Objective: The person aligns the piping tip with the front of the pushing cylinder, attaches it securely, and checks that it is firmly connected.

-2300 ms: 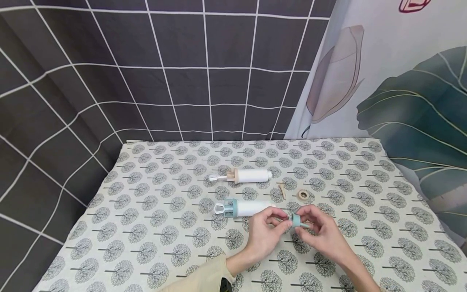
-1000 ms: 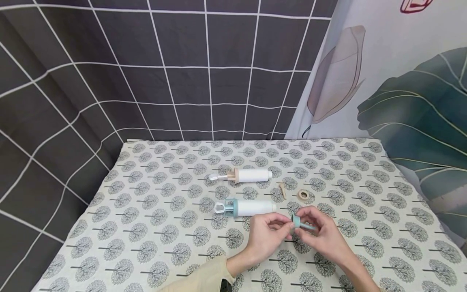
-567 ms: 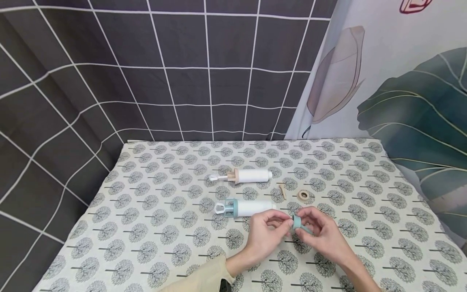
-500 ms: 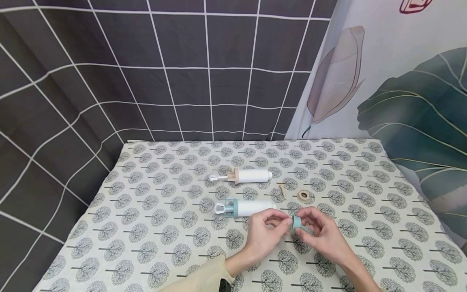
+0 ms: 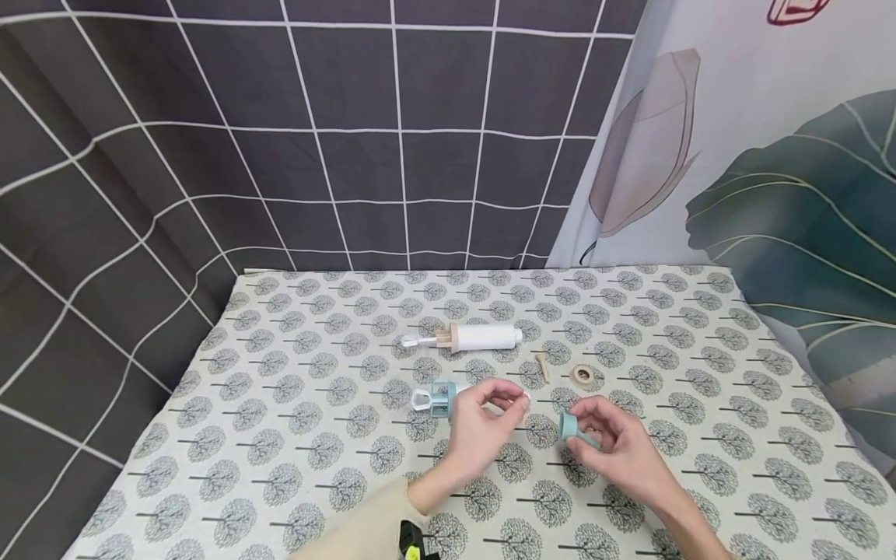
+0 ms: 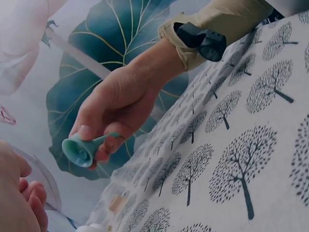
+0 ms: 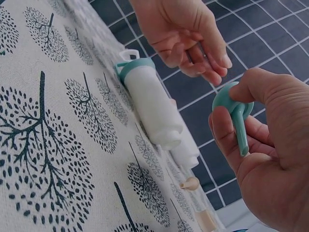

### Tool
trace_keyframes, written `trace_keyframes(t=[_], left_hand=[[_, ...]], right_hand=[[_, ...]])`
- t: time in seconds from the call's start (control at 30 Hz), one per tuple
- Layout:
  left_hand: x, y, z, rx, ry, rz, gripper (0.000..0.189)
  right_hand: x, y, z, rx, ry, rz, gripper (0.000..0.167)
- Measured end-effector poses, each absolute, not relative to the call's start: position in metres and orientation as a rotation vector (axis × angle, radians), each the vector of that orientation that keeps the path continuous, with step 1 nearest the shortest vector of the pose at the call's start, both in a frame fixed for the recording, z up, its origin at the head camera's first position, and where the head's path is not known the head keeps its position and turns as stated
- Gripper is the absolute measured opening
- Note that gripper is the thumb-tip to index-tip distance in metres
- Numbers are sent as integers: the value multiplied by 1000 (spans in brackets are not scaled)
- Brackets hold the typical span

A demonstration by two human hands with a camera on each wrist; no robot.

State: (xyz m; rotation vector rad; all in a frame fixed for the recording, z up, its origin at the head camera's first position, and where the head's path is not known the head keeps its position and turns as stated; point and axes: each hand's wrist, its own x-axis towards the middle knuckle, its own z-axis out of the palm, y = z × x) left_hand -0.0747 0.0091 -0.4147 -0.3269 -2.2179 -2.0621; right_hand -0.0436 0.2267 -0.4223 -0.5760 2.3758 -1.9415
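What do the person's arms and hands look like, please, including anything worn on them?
The left hand and right hand wear no gloves. The left sleeve is pale cream, with a black wrist device bearing a yellow mark. The right sleeve looks beige, with another black device at its cuff.

Teal funnel (image 7: pixel 232 109): smooth plastic (slight gloss). White cylinder (image 7: pixel 152 104): matt plastic. Tablecloth (image 5: pixel 280 428): dull woven fabric.

No readable words or numbers are showing; a red mark (image 5: pixel 798 11), cropped and unreadable, is marking the pale curtain (image 5: pixel 756 117).
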Motion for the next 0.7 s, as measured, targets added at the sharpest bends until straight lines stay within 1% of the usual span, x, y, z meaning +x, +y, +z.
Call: trace_keyframes(t=[0.2,0.43,0.7], left_hand=[[-80,1,-413,-353,-2242,-2001,14],[-91,-11,-415,-467,-2300,-1799,18],[-102,-22,-414,-495,-2335,-1697,21]], right_hand=[[-43,226,-423,-612,2363,-1961,34],[-43,227,-422,-616,2364,-1962,34],[-43,227,-422,-602,2350,-1967,34]])
